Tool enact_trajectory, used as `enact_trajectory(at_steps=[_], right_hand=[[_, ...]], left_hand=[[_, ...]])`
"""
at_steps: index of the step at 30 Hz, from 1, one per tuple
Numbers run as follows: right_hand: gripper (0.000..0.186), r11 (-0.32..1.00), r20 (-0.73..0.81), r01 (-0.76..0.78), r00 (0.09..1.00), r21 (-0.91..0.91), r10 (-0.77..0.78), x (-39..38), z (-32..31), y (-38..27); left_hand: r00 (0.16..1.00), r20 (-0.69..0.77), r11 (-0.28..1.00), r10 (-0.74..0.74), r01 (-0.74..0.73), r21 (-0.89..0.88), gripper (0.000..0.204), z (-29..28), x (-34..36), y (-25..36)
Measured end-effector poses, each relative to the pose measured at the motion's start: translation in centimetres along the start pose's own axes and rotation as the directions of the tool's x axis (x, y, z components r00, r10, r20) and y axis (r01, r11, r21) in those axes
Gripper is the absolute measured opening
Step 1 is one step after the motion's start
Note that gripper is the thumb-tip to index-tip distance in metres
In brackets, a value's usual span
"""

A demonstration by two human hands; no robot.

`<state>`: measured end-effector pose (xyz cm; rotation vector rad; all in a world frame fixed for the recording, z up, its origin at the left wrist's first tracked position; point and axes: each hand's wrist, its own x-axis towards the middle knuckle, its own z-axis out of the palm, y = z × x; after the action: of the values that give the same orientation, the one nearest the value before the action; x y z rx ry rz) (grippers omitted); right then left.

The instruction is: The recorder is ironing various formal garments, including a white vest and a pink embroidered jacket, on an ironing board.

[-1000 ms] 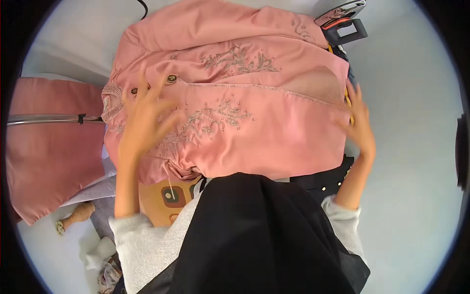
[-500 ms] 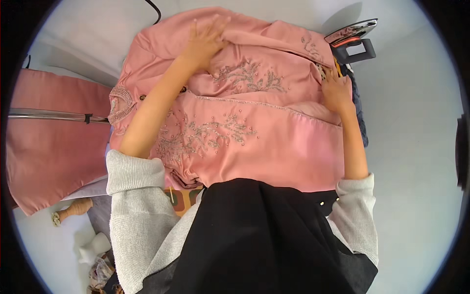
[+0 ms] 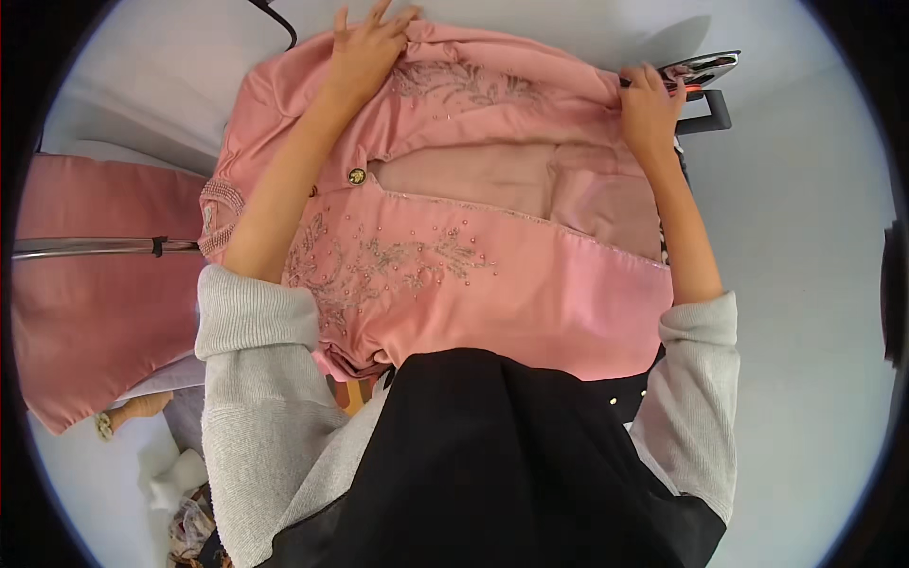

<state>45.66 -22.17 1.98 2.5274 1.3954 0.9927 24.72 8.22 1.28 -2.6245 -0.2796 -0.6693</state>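
Pink top point(image 3: 492, 241) lies before person, collar point(image 3: 224, 201) to L. R hand point(image 3: 651, 112) grasps far panel's point(image 3: 511, 118) hem corner; L hand point(image 3: 367, 59) splayed over far edge, grip can't tell. Two-pt hold prob. spreads front open.

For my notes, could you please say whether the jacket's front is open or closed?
The jacket is open below its lowest visible button: the front edges part there, showing its inside.
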Motion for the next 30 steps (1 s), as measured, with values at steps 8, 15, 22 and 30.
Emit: enact_trajectory(at_steps=[8,15,22,30], right_hand=[[0.022,0.973,0.112,-0.037,0.992,-0.228,0.064,3.2,1.0,-0.5],[0.043,0.905,0.221,-0.192,0.969,0.38,0.113,-7.8,-1.6,2.7],[0.052,0.812,0.629,-0.522,0.73,0.261,0.267,-13.8,-2.3,4.2],[0.025,0.703,0.307,-0.59,0.807,0.396,0.504,-12.7,0.6,5.3]], left_hand=[[0.989,-0.024,0.94,0.147,-0.132,0.313,0.032,0.5,0.5,-1.2],[1.0,0.009,0.972,0.014,-0.012,-0.233,0.036,-5.8,-5.9,-0.6],[0.887,0.461,0.928,-0.01,0.18,-0.325,0.043,-10.9,-10.9,0.7],[0.945,0.325,0.949,-0.042,0.14,-0.283,0.048,-6.8,-13.3,1.1]])
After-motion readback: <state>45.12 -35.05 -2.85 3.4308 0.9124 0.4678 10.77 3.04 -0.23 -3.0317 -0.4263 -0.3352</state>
